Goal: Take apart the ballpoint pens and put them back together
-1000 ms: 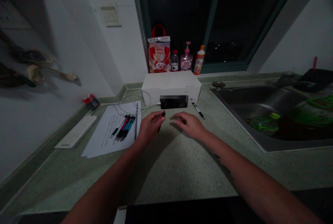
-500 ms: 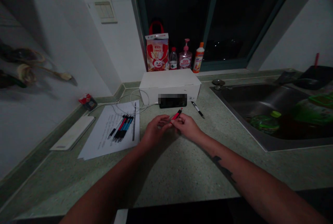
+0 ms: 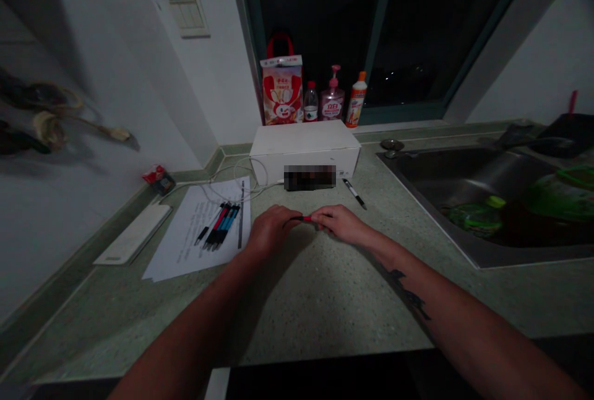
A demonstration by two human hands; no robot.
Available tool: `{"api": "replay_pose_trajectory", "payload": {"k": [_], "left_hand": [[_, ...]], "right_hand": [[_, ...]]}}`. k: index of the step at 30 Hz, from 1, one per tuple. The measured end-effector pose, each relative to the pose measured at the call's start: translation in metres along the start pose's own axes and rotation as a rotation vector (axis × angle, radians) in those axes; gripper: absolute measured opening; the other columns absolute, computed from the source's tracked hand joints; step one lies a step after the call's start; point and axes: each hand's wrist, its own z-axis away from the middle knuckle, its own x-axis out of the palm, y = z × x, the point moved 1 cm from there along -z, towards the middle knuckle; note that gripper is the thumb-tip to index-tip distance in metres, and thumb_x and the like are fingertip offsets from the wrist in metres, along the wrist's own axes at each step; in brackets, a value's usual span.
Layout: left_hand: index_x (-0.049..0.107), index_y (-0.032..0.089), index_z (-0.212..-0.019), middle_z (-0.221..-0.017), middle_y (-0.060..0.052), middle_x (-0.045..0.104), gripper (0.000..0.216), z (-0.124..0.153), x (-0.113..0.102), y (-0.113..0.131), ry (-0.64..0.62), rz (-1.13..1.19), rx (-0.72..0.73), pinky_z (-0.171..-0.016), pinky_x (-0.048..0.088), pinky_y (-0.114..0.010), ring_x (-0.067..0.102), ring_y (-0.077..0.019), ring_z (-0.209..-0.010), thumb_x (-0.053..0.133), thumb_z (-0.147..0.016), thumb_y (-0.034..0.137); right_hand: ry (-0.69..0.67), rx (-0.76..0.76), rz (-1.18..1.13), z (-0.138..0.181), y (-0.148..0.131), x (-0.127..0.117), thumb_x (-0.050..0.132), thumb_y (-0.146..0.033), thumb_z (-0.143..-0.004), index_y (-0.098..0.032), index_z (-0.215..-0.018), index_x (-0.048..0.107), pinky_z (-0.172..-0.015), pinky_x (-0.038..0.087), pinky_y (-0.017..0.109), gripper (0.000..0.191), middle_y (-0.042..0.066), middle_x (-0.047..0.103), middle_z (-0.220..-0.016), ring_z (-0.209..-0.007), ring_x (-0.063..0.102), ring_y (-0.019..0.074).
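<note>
A red and black pen [image 3: 305, 218] lies level between my hands above the counter. My left hand [image 3: 273, 226] is closed on its dark end, and my right hand [image 3: 338, 221] pinches its red end. The fingers cover much of the pen. To the left, several pens [image 3: 221, 226] in black, red and blue lie side by side on printed sheets of paper [image 3: 185, 220]. Beyond my right hand rests a single black and white pen [image 3: 354, 194], apart from the others.
A white box [image 3: 304, 139] stands behind my hands, with a phone [image 3: 309, 180] propped against it and a white cable [image 3: 218, 182] running left. Bottles [image 3: 332, 100] line the windowsill. At right is a metal sink [image 3: 429, 202]; a white flat object [image 3: 134, 233] lies far left.
The red pen has turned from a slant to nearly level. My left hand, loosely open beside it before, has closed on one end. The right hand has shifted slightly right.
</note>
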Motion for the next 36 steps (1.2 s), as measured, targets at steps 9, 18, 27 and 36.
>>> {"api": "replay_pose_trajectory", "payload": {"k": [9, 18, 27, 36], "left_hand": [[0.078, 0.024, -0.104, -0.078, -0.004, 0.074, 0.03, 0.0, -0.001, 0.004, -0.112, 0.136, -0.072, -0.076, 0.048, -0.034, 0.068, -0.023, -0.078, 0.051, -0.096, 0.032], [0.075, 0.024, -0.108, -0.1, -0.005, 0.075, 0.025, 0.0, 0.003, 0.004, -0.068, -0.002, -0.028, -0.085, 0.048, -0.034, 0.066, -0.0234, -0.094, 0.054, -0.096, 0.03], [0.075, 0.022, -0.103, -0.1, -0.005, 0.075, 0.019, 0.0, 0.005, 0.005, -0.036, 0.003, -0.007, -0.085, 0.048, -0.035, 0.065, -0.0227, -0.094, 0.058, -0.095, 0.025], [0.076, 0.021, -0.104, -0.1, -0.007, 0.075, 0.025, 0.0, 0.004, 0.012, -0.076, 0.026, -0.071, -0.084, 0.046, -0.035, 0.064, -0.024, -0.094, 0.053, -0.096, 0.028]], "right_hand": [[0.112, -0.214, 0.207, 0.003, -0.01, -0.008, 0.07, -0.03, -0.083, -0.022, -0.091, 0.075, -0.08, 0.047, 0.032, 0.013, 0.005, 0.074, -0.092, -0.085, 0.065, 0.0201], [0.104, -0.181, 0.352, 0.001, -0.002, -0.007, 0.056, -0.033, -0.094, -0.02, -0.075, 0.07, -0.069, 0.043, 0.029, 0.027, 0.003, 0.069, -0.075, -0.071, 0.06, 0.0173], [-0.001, -0.161, 0.266, 0.0, 0.005, -0.002, 0.054, -0.037, -0.095, -0.02, -0.078, 0.071, -0.069, 0.044, 0.029, 0.029, 0.002, 0.068, -0.073, -0.07, 0.061, 0.0165], [0.008, -0.171, 0.339, 0.002, 0.003, -0.001, 0.051, -0.034, -0.097, -0.021, -0.086, 0.073, -0.069, 0.045, 0.031, 0.028, 0.004, 0.07, -0.074, -0.071, 0.063, 0.0176]]}}
